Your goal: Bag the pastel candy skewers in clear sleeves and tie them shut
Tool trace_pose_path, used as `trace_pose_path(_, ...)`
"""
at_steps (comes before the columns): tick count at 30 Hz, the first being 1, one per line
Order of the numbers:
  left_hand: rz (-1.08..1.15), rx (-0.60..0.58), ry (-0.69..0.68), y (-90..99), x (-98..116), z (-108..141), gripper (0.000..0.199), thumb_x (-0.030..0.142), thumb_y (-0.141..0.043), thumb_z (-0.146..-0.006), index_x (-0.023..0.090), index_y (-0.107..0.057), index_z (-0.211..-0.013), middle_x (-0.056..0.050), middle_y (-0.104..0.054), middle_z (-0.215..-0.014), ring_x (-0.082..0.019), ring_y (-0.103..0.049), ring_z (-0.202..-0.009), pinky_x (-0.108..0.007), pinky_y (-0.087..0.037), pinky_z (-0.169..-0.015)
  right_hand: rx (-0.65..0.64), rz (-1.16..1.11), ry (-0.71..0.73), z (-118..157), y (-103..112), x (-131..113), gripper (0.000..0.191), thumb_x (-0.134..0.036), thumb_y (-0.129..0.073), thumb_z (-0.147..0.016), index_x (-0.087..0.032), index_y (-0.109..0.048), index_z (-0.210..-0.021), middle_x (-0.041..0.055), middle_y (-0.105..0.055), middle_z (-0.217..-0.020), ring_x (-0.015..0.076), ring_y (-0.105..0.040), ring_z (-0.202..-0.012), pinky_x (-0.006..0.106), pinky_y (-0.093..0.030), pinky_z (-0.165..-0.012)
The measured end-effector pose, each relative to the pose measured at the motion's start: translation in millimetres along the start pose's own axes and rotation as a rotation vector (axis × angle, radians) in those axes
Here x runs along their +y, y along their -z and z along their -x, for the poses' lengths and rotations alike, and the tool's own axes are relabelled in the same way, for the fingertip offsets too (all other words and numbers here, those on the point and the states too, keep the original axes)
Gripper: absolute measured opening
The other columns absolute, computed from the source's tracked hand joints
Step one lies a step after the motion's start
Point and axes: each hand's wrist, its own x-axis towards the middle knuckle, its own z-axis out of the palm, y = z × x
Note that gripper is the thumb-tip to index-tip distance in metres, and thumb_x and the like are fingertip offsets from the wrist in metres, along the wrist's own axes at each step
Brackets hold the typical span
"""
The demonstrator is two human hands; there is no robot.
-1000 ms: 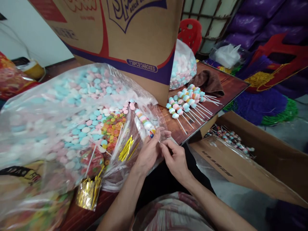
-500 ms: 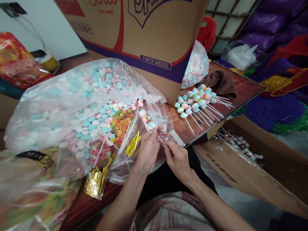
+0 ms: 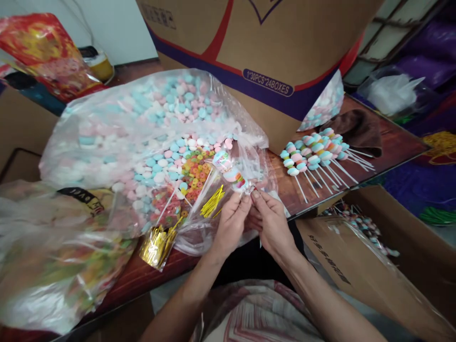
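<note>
A marshmallow candy stick [image 3: 233,175] in a clear printed wrapper points up and to the left from between my hands. My left hand [image 3: 233,218] pinches the gathered lower end of the wrapper. From the other side, my right hand [image 3: 272,218] closes its thumb and fingers on the same spot, where something small and reddish shows at the fingertips. Left of the hands lie loose gold twist ties [image 3: 213,202] on the plastic. Gummy rings [image 3: 195,173] and loose pastel marshmallows [image 3: 160,164] spread beside them, partly inside a big clear bag [image 3: 103,109].
Unwrapped marshmallow sticks [image 3: 317,152] are stacked on the table [image 3: 290,192] at right, by a brown cloth [image 3: 359,126]. A large carton [image 3: 228,85] stands behind. An open box [image 3: 338,251] with candy sticks sits lower right. A packet of gold ties [image 3: 156,247] lies at the table's front edge.
The view has shifted, so the table things appear elsewhere. My hands have come closer together at the wrapper's neck; my right hand has moved up from the stick below it.
</note>
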Motion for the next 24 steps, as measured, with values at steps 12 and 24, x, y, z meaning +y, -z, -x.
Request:
trace_pose_path(12,0.167,0.237,-0.176,73.5,63,14,0.026,0.019,-0.080,-0.077,0.015,-0.055,-0.068,0.004,-0.044,-0.061,-0.007,-0.042,-0.057,-0.020,-0.045,-0.057,-0.415,1.203,0.554,-26,-10,14,0.024,-0.014,-0.049,-0.095,-0.019,-0.069,-0.082,0.0061,-0.064,-0.086,0.0176,-0.056,-0.080,0.030,-0.041,-0.073)
trace_pose_path(24,0.098,0.297,-0.083,77.7,43,-2,0.031,0.023,-0.084,-0.070,0.018,-0.055,-0.079,0.004,-0.050,-0.063,-0.004,-0.035,-0.051,-0.014,-0.032,-0.049,-0.426,1.334,0.860,-49,7,40,0.021,-0.014,-0.040,-0.100,-0.019,-0.057,-0.090,0.0072,-0.061,-0.087,0.0214,-0.052,-0.083,0.034,-0.037,-0.075)
